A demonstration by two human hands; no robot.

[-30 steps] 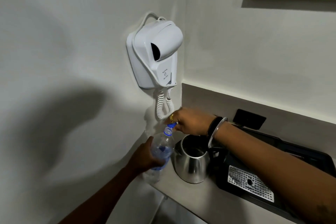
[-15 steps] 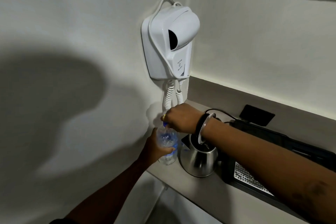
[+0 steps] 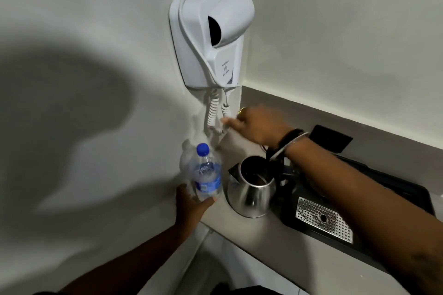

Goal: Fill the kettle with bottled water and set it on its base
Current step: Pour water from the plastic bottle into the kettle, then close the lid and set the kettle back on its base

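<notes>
- Water bottle (image 3: 206, 175) stands upright at the left end of the worktop (image 3: 275, 242), close to the wall; blue cap (image 3: 202, 149) is on, blue label round the middle.
- L hand (image 3: 191, 203) holds the bottle low down, near its base – thumb on the left side, fingers on the right. Grip narrow, closed round the bottle.
- Kettle (image 3: 251, 189), shiny steel, sits on the worktop just right of the bottle, near it but not touching. Lid open, dark inside; can't tell if there's any water in it.
- Can't tell whether the kettle is on its base – underside is hidden.
- R hand (image 3: 259, 124) is up above and behind the kettle, by the coiled cord (image 3: 212, 112) of the hair dryer (image 3: 213, 38) on the wall. Fingers point left; fingertips blurred, so can't tell if the grip is shut or holds anything.
- R wrist has a dark band and a metal bangle (image 3: 286, 143); a yellow ring shows on one finger.
- Black tray (image 3: 354, 201) w/ a perforated metal grille (image 3: 323, 219) lies right of the kettle, partly under the R forearm.
- Dark wall socket plate (image 3: 330, 137) behind the tray.
</notes>
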